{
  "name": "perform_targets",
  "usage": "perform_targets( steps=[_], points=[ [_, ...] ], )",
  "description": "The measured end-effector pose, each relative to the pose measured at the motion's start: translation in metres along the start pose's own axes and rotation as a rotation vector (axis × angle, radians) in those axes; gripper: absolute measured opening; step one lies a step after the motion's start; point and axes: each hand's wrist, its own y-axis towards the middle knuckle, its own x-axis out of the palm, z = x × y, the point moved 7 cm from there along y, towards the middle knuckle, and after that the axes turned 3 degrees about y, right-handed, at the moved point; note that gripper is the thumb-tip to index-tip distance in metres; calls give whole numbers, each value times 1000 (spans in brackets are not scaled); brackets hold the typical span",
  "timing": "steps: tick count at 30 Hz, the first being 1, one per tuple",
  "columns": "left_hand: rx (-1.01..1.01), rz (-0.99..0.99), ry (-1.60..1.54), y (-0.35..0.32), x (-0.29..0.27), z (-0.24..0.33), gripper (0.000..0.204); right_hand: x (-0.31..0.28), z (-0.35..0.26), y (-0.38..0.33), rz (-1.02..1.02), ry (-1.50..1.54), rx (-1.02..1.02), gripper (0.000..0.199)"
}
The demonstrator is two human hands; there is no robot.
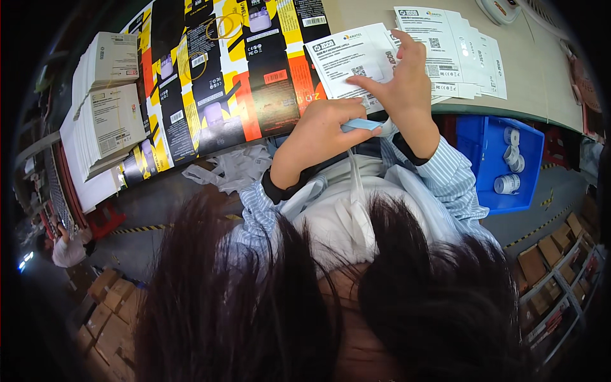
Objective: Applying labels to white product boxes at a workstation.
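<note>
Gripping left hand, thin pale-blue strip

I pinch a small pale-blue folded strip, lying almost flat at the table edge. At its twelve o'clock, a white printed leaflet lies under my fingers.

Two hands – left hand, right hand. Four tape rolls in one blue bin at right. Two stacks of white cartons – upper left.
</note>
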Motion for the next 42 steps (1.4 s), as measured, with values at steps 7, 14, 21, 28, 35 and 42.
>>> perform_targets(
  steps=[7, 14, 21, 28, 35, 42],
  points=[
    [14, -4, -5, 0, -1, 3, 28, 14, 9, 0, -34, -134, 81, 50],
    [-30, 8, -68, -10, -10, 4, 25, -19, -15, -10, -12, 197, -293, 50],
    [99, -293, -312, -41, -21, 23, 18, -8, -46, -51, -472, -77, -652, 51],
    [212, -244, -298, -42, -25, 42, 19, -82, -32, -5, 88, -7, -737, 24],
    [-99, 79, -401, -28, -29, 17, 18, -76, -8, -17, -245, 185, -400, 45],
    [81, 280, -147, -13, -31, 33, 18, -45, -22, -33, -477, 762, 75, 16]
  ],
)
